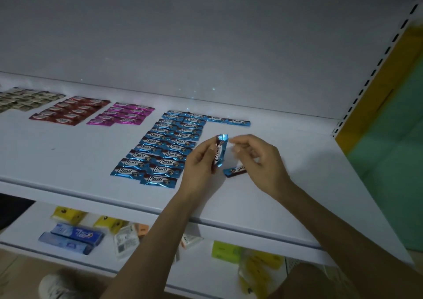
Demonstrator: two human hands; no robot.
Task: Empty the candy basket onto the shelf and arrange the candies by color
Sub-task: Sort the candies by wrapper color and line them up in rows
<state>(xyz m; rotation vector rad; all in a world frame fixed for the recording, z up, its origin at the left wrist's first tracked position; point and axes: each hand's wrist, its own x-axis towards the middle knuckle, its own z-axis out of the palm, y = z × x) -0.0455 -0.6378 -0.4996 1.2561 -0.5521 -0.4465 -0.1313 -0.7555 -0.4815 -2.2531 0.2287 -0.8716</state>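
On the white shelf (263, 195) candies lie sorted in groups: grey-gold ones (25, 99) at far left, then red (68, 112), magenta (121, 115) and a large blue group (164, 147). My left hand (201, 168) pinches a blue candy (220, 152), holding it upright just right of the blue group. My right hand (258, 161) hovers beside that candy with fingers curled, its fingertips near the wrapper's top. One loose blue candy (234, 171) lies on the shelf under my right hand. No basket is in view.
The shelf's back panel (206, 46) rises behind the candies. A slotted upright (370, 74) bounds the right side. On the lower shelf (34, 225) lie blue toothpaste boxes (73, 237), yellow packs (68, 215) and other small packages. A shoe (57, 287) shows at bottom left.
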